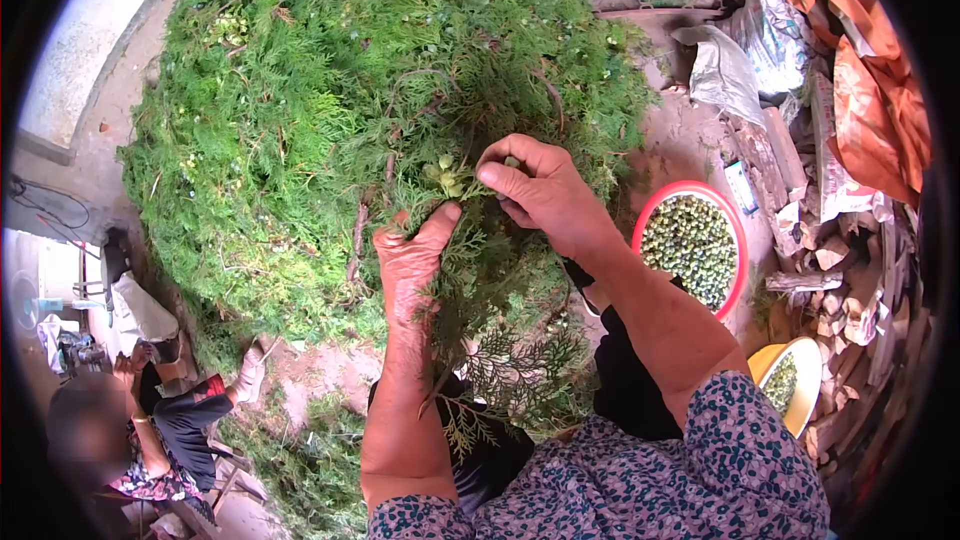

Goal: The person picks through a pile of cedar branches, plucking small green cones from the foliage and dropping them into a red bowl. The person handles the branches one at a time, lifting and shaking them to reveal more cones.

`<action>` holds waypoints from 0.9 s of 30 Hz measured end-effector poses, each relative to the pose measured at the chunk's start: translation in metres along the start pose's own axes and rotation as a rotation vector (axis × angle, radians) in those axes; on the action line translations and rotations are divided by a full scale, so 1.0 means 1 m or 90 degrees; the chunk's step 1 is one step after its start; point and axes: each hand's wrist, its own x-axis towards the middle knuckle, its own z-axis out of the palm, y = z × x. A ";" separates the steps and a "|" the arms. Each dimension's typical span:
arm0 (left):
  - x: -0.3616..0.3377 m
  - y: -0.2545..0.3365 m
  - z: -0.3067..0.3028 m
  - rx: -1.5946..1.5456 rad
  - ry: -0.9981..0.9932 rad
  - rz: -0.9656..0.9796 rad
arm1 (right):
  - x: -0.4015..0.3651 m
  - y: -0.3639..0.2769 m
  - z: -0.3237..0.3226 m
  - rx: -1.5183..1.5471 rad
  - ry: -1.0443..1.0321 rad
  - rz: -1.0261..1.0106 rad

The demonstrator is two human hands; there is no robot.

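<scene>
My left hand (pixel 412 255) is closed around a leafy green cypress branch (pixel 482 370), whose fronds hang down over my lap. Beside its thumb, a cluster of pale green cones (pixel 445 176) stands out from the foliage. My right hand (pixel 548 192) is pinched closed just right of that cluster, with small greenish cones partly showing between thumb and fingers. How many it holds is hidden by the fingers. Both hands are in front of a large heap of cut cypress branches (pixel 270 140).
At right stands a red-rimmed basin (pixel 741 240) of small green cones, with a yellow basin (pixel 812 380) below it. Stacked firewood (pixel 850 310), pale sacks (pixel 725 75) and an orange tarp (pixel 875 110) line the right side. Another person (pixel 165 440) sits at lower left.
</scene>
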 end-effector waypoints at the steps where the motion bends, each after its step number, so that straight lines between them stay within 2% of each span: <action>1: -0.001 0.000 0.002 -0.027 0.004 0.004 | 0.001 0.002 0.000 -0.020 0.010 -0.012; 5: -0.009 0.017 0.013 -0.116 -0.018 -0.002 | 0.000 0.003 0.004 0.012 0.041 -0.035; 7: -0.009 0.010 0.013 -0.150 0.004 0.006 | 0.000 -0.001 0.002 0.103 0.103 0.013; 9: -0.009 0.010 0.010 -0.185 0.026 0.016 | 0.012 0.002 -0.019 0.215 0.120 -0.061; 12: -0.007 0.014 0.005 -0.123 0.009 -0.044 | 0.012 -0.011 -0.012 0.259 0.132 -0.080; 14: -0.006 0.007 0.010 -0.026 0.048 0.047 | 0.009 -0.011 -0.008 0.281 0.139 -0.067; 16: -0.007 0.009 0.011 -0.006 0.030 0.063 | 0.006 -0.009 -0.009 0.230 0.026 -0.089; 17: -0.008 0.011 0.012 0.015 0.013 0.081 | 0.005 -0.008 -0.009 0.230 0.026 -0.089; 19: -0.012 0.018 0.014 0.038 0.007 0.069 | 0.004 -0.007 -0.005 0.077 -0.005 -0.053; 21: -0.013 0.017 0.015 0.062 0.001 0.056 | 0.004 -0.005 0.001 0.058 0.028 -0.046; 23: -0.010 0.011 0.013 0.050 -0.031 0.048 | 0.008 0.003 0.000 -0.153 0.021 -0.114; 25: -0.008 0.007 0.011 0.077 -0.018 0.042 | 0.009 0.007 0.000 -0.185 0.032 -0.127; 27: -0.008 0.005 0.012 0.104 -0.004 0.037 | 0.010 0.013 0.000 -0.226 0.100 -0.170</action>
